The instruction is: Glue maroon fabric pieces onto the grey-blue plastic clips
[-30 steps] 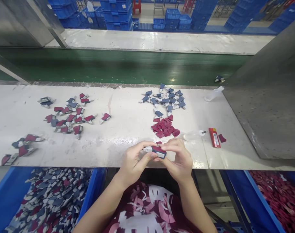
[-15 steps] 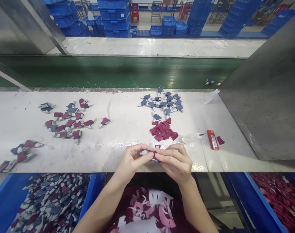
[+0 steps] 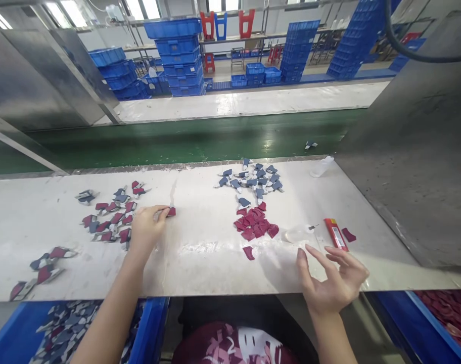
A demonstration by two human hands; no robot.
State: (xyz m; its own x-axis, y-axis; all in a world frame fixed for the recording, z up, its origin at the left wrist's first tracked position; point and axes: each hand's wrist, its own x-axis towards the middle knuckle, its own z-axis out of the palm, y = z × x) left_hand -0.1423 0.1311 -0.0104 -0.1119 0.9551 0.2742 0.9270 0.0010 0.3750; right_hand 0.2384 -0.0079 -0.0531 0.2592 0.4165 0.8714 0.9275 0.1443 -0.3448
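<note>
We're probably setting an angular, plastic-looking maroon-and-grey piece on the smooth white tabletop, left grip pinching it, right grip hovering spread; next we're likely needing release.

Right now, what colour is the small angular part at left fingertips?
The part looks dark red; head view.

The part I hold has a matt red face. The loose red pieces look like matt plastic. My worktop is smooth, glossy and scuffed. The panel at my right is dull metal; the bottle, translucent plastic; my shirt, printed cloth.
</note>
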